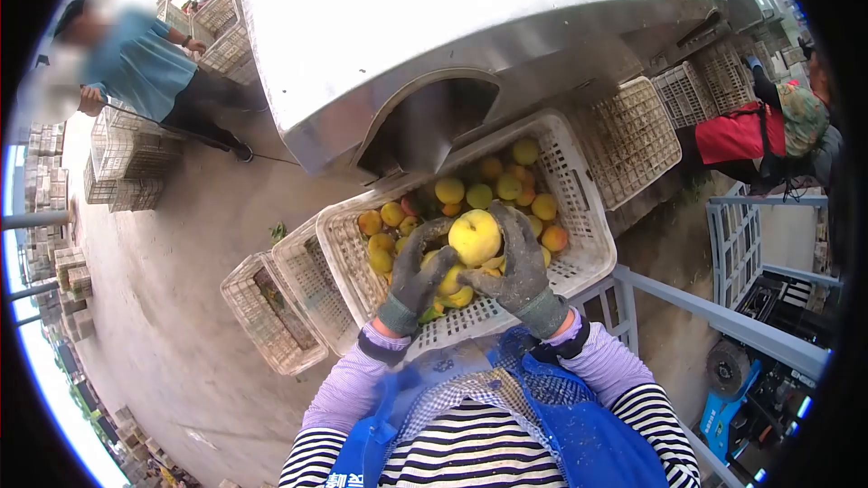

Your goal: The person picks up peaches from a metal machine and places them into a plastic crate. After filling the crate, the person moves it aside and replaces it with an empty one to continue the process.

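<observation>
A large yellow peach point(475, 237) sits between my two gloved hands, above a white plastic crate point(579, 181). My left hand point(419, 278), in a dark grey glove, curls its fingers against the left side of the peach. My right hand point(523, 269), gloved the same way, closes on its right side with the thumb below. Several yellow and orange-red peaches point(449, 190) lie loose in the crate under and around my hands. The peaches directly beneath my palms are partly hidden.
A metal machine with a dark chute opening point(434, 122) overhangs the crate. More crates point(271, 312) stand left, and another crate point(633, 145) right. One person point(149, 72) stands upper left, another point(759, 131) far right. A metal rail point(723, 312) runs beside me.
</observation>
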Demonstrator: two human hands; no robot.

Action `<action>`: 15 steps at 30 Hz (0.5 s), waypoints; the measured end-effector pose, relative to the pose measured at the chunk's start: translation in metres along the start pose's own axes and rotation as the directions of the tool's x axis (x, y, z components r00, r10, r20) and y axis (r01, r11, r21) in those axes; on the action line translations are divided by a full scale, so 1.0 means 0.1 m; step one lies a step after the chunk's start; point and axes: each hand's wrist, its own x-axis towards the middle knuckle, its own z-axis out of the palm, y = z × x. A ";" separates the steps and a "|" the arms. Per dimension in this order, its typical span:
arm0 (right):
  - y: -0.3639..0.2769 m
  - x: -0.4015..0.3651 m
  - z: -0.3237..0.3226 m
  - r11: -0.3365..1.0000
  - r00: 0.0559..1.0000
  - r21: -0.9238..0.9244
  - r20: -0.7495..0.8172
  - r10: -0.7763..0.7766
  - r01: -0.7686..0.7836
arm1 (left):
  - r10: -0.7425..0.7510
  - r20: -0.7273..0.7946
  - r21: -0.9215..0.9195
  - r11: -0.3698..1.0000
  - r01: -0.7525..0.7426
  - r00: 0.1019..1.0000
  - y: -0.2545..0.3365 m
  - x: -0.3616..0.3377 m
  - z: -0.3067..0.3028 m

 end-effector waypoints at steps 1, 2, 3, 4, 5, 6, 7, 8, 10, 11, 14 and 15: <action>-0.01 0.06 0.02 0.999 0.999 -0.013 -0.007 -0.033 0.033 | 0.053 -0.020 0.062 0.997 -0.051 0.998 0.05 0.01 -0.01; -0.01 0.17 0.02 0.998 0.998 -0.026 -0.013 -0.066 0.066 | 0.105 -0.039 0.123 0.987 -0.100 0.994 0.10 0.02 -0.03; -0.02 0.29 0.03 0.995 0.995 -0.041 -0.015 -0.096 0.096 | 0.122 -0.074 0.068 0.991 -0.117 0.990 0.19 0.04 -0.02; -0.09 0.45 0.06 0.994 0.993 0.027 -0.055 -0.108 0.110 | 0.137 -0.110 0.013 0.991 -0.136 0.985 0.33 0.08 -0.01; -0.11 0.59 0.14 0.996 0.993 -0.005 -0.078 -0.090 0.090 | 0.149 -0.144 -0.043 0.987 -0.156 0.978 0.42 0.11 -0.01; -0.13 0.75 0.22 0.997 0.992 -0.037 -0.102 -0.075 0.071 | 0.132 -0.216 -0.132 0.978 -0.163 0.967 0.42 0.14 -0.02; -0.14 0.89 0.30 0.996 0.990 -0.069 -0.126 -0.063 0.055 | 0.107 -0.257 -0.156 0.976 -0.151 0.961 0.40 0.12 -0.06; -0.07 1.03 0.42 0.990 0.990 -0.131 -0.124 -0.075 0.058 | 0.082 -0.295 -0.180 0.974 -0.140 0.952 0.36 0.09 -0.10; 0.22 1.11 0.67 0.936 0.934 -0.292 -0.236 -0.269 0.196 | 0.012 -0.341 -0.208 0.974 -0.088 0.940 0.16 0.08 -0.26; 0.29 1.16 0.74 0.893 0.890 -0.377 -0.277 -0.362 0.246 | 0.112 -0.318 0.018 0.994 -0.112 0.942 -0.04 0.07 -0.39; 0.30 1.23 0.80 0.909 0.936 -0.374 -0.217 -0.277 0.183 | 0.245 -0.257 0.306 0.938 -0.162 0.935 -0.23 0.00 -0.49; 0.32 1.27 0.81 0.917 0.953 -0.365 -0.184 -0.241 0.162 | 0.268 -0.246 0.340 0.924 -0.176 0.932 -0.16 -0.01 -0.45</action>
